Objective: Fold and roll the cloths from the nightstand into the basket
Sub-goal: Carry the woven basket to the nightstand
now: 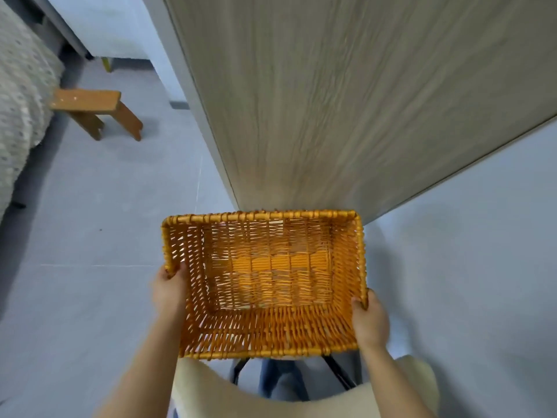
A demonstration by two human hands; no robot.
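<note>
In the head view, a person is holding an orange woven basket (265, 282) out in front of the body with both hands, above a grey tiled floor (90, 236). The basket is sitting in the near middle of the scene, open side up, and nothing is lying inside it; the floor is showing through the gaps in its weave. The left hand (168, 292) is gripping the basket's left wall near its near corner, fingers curled over the rim. The right hand (369, 321) is gripping the right wall at the near right corner, thumb lying over the rim and fingers wrapping the outside. Both forearms are reaching in from the near edge.

Just beyond the basket's far rim, a tall panel of pale wood grain (346, 101) is rising away to the far right, blurred in the picture. To the far left, a small wooden stool (93, 108) is standing on the floor, beside a pale textured bedspread (21, 110) hanging at the left edge. Below the basket, a cream garment (271, 402) and dark thin legs of some frame (340, 372) are showing.
</note>
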